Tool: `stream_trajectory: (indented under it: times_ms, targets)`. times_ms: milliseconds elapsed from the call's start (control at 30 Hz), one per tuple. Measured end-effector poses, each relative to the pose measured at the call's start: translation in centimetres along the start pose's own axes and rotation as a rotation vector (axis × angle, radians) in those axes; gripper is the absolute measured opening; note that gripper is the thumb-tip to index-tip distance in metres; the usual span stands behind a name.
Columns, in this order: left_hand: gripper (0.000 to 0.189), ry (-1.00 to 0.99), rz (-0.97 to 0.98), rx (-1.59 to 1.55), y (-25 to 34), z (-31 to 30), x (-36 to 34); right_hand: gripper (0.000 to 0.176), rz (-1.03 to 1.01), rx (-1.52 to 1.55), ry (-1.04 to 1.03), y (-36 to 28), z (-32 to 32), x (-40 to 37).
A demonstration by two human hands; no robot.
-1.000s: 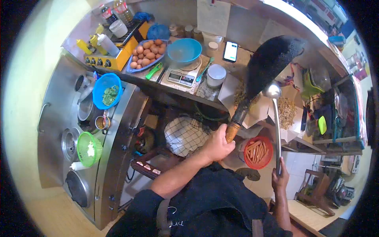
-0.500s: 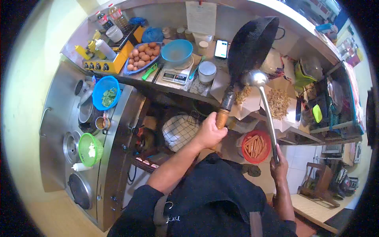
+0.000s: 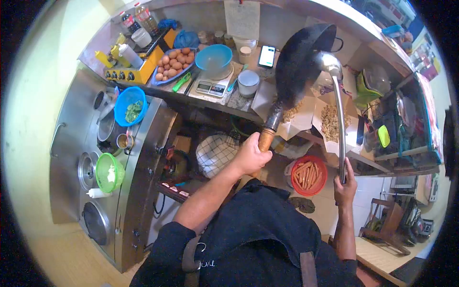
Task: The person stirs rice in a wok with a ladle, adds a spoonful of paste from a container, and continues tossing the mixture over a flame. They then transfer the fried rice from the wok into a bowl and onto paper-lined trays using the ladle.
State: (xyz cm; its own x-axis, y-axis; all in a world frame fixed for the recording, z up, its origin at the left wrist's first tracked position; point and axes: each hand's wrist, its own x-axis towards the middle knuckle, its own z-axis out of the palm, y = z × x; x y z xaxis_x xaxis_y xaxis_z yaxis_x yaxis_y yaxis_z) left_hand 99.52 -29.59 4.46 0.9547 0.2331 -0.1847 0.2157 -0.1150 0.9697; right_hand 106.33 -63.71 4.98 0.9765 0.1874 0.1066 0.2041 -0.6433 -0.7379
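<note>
My left hand (image 3: 252,155) is wrapped round the wooden handle of a black wok (image 3: 299,60), which is tipped on its side above the counter. My right hand (image 3: 345,186) grips the long handle of a metal ladle (image 3: 341,117), whose bowl overlaps the right part of the wok in this view. Below them stand two open paper boxes. The right box (image 3: 348,149) holds a heap of small brown pieces of food (image 3: 331,125); a similar heap (image 3: 292,112) shows in the left box (image 3: 284,130), partly hidden by the wok.
A red bowl of sausages (image 3: 308,176) stands below the boxes. Along the counter are a white tub (image 3: 248,83), phone (image 3: 267,56), kitchen scale (image 3: 212,88), blue bowl (image 3: 213,58) and tray of eggs (image 3: 174,64). A steel stove top (image 3: 71,158) lies at left.
The ladle has moved right, its bowl lifted away from the wok's lower part. My right hand has shifted right and slightly up. The wok stays tipped in my left hand.
</note>
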Motion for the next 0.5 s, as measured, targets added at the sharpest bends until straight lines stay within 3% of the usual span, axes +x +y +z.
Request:
stream_trajectory:
  times_ms: [67,267,333,500]
  targets:
    - [0.030,-0.001,0.015,0.029,-0.8,0.5,0.0,0.066,0.106,0.037,-0.043,-0.9,0.7,0.8]
    - [0.034,-0.103,0.016,-0.097,0.4,0.9,-0.4,0.065,-0.110,-0.123,-0.022,1.4,2.7,1.0]
    - [0.035,-0.139,-0.098,-0.103,1.3,-0.1,-0.4,0.062,-0.020,-0.159,-0.113,3.1,1.3,-0.5]
    - [0.034,-0.184,-0.159,-0.282,1.1,-2.0,-0.5,0.058,0.098,-0.241,-0.118,3.1,-1.9,-3.5]
